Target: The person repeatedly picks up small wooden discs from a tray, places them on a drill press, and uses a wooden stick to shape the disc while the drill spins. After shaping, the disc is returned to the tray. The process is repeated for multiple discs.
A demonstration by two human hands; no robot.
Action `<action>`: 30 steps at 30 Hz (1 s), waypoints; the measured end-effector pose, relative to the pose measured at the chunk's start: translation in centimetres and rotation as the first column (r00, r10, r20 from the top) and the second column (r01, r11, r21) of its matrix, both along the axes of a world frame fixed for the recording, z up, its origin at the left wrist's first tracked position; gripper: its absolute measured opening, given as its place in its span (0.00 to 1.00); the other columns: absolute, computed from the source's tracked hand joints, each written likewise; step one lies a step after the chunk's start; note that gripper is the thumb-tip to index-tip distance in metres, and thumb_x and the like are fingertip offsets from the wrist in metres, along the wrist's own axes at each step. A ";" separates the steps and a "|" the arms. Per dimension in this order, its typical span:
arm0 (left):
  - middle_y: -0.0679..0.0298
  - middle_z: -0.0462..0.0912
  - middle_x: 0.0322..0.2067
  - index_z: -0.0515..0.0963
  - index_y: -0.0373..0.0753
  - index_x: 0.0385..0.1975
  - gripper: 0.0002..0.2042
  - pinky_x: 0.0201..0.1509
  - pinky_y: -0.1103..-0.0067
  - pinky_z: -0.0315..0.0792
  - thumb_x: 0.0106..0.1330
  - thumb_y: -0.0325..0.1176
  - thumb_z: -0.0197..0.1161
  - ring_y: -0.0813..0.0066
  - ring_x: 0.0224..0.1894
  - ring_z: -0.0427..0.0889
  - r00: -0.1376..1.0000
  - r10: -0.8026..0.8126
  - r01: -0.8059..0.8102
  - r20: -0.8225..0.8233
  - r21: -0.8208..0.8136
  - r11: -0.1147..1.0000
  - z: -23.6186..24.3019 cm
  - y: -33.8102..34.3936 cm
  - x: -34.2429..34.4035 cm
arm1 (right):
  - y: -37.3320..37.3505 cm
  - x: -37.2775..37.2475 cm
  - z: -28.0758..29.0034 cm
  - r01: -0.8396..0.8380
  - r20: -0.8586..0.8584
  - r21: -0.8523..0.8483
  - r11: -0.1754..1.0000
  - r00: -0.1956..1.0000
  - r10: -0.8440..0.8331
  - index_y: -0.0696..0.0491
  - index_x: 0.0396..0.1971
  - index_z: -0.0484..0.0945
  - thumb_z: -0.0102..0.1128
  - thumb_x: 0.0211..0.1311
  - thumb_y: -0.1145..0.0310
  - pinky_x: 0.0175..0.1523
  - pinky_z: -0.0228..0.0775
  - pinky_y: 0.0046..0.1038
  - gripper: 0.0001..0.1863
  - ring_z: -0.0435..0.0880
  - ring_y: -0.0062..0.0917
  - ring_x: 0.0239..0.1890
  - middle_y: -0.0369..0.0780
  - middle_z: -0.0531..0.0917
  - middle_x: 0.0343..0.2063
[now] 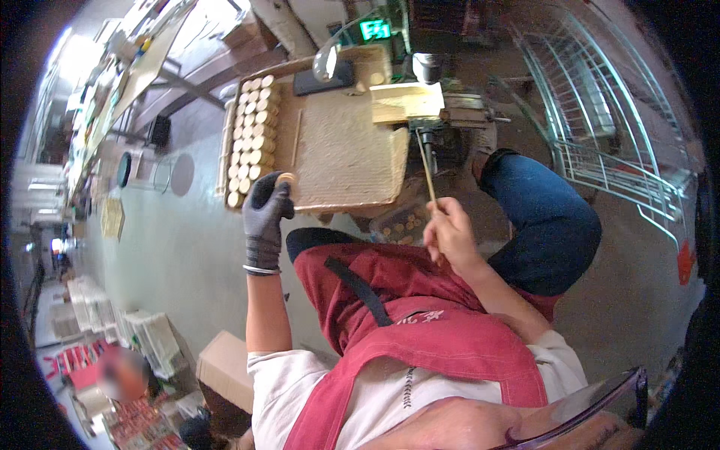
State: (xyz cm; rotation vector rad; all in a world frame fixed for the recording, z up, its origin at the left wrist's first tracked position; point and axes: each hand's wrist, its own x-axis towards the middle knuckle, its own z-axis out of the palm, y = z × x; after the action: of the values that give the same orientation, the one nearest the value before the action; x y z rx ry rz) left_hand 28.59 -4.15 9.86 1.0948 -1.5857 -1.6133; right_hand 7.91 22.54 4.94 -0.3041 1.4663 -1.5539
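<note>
My left hand (264,214), in a grey glove, is at the near left corner of a shallow cardboard tray (337,161). Its fingers are closed around a small round wooden piece (286,178). Rows of similar pale wooden pieces (253,139) are stacked along the tray's left side, just beyond that hand. My bare right hand (450,231) pinches the near end of a thin wooden stick (428,171). The stick's far end reaches a small machine (429,135) right of the tray. Above this machine sits a pale wooden trough-like piece (407,103).
A dark flat object (323,79) lies at the tray's back. Under its near edge, a container (382,227) holds round pieces. A green lit display (375,30) stands behind. Wire racks (622,127) rise at right. A cardboard box (226,366) is at lower left.
</note>
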 end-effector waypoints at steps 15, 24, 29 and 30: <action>0.67 0.81 0.31 0.78 0.34 0.48 0.14 0.28 0.85 0.70 0.65 0.32 0.67 0.84 0.25 0.75 0.926 -0.376 0.378 -0.037 0.063 0.924 -0.2 5.6 -10.5 | -8.9 -5.9 -0.7 0.006 -0.078 0.115 0.993 0.997 0.003 0.57 0.43 0.66 0.45 0.74 0.66 0.09 0.57 0.26 0.09 0.68 0.21 0.07 0.36 0.73 0.18; 0.65 0.82 0.34 0.79 0.34 0.47 0.13 0.28 0.84 0.71 0.66 0.33 0.66 0.82 0.26 0.76 0.936 -0.348 0.351 -0.056 0.065 0.934 0.0 4.0 -11.7 | -8.8 -5.6 -1.1 0.195 -0.022 0.080 0.978 0.981 -0.193 0.58 0.42 0.66 0.43 0.75 0.65 0.09 0.58 0.28 0.10 0.65 0.23 0.05 0.38 0.72 0.16; 0.66 0.83 0.35 0.80 0.35 0.48 0.15 0.34 0.83 0.75 0.65 0.36 0.68 0.82 0.31 0.79 0.938 -0.346 0.347 -0.025 0.086 0.934 -1.9 2.4 -14.6 | -7.1 -5.4 0.1 0.256 0.076 0.028 0.966 0.963 -0.258 0.58 0.44 0.67 0.46 0.74 0.64 0.09 0.56 0.28 0.11 0.65 0.22 0.06 0.38 0.72 0.17; 0.66 0.83 0.35 0.80 0.35 0.48 0.16 0.35 0.83 0.75 0.65 0.36 0.68 0.81 0.32 0.79 0.938 -0.346 0.347 -0.034 0.102 0.932 -2.2 2.2 -15.4 | -6.6 -4.8 0.6 0.235 0.089 0.023 0.972 0.968 -0.236 0.58 0.45 0.67 0.45 0.74 0.64 0.09 0.56 0.28 0.11 0.65 0.22 0.06 0.38 0.72 0.17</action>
State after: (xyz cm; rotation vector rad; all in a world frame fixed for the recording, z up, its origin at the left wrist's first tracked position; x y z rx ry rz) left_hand 13.20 -1.95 7.69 0.8858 -1.7755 -1.9507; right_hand 3.13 15.94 5.58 -0.0510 1.4808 -1.7225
